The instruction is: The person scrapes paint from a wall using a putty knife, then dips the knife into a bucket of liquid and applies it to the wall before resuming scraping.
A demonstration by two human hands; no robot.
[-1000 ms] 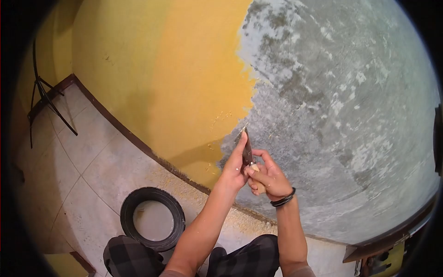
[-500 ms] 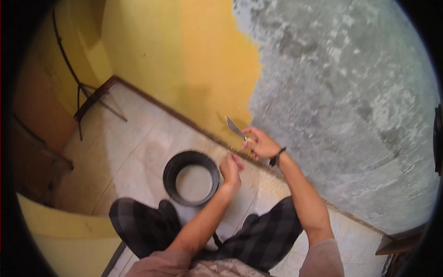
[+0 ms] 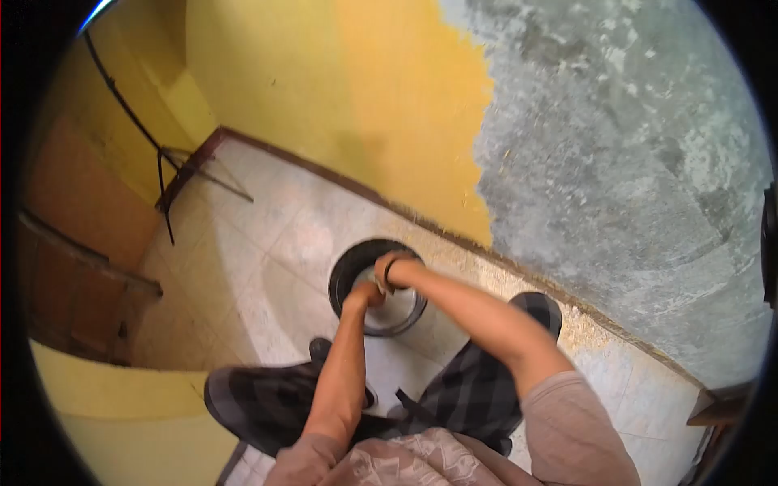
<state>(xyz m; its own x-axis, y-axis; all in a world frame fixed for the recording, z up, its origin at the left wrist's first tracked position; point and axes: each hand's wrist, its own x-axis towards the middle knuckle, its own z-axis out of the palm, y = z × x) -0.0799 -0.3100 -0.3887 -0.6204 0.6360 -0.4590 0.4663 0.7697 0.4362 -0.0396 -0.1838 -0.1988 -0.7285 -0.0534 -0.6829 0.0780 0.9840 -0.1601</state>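
A round black bucket (image 3: 348, 275) with pale greyish liquid (image 3: 401, 310) inside stands on the tiled floor between my knees. My left hand (image 3: 371, 295) reaches into it, closed, over the liquid. Close beside it, my right hand (image 3: 387, 275) is bent down inside the rim, a dark band round the wrist. The fingers of the right hand are mostly hidden, and the scraper is not visible now. What the left hand holds, if anything, is too small to make out.
Ahead rises a wall, part yellow paint (image 3: 405, 105), part bare grey plaster (image 3: 600, 162). Pale flakes (image 3: 587, 328) lie along its base. A thin black stand (image 3: 164, 174) is at the left corner, with a dark bar (image 3: 97, 261) nearer.
Both hands have moved from near the wall base down into the bucket. The scraper in my right hand has gone out of sight. The view has shifted slightly.
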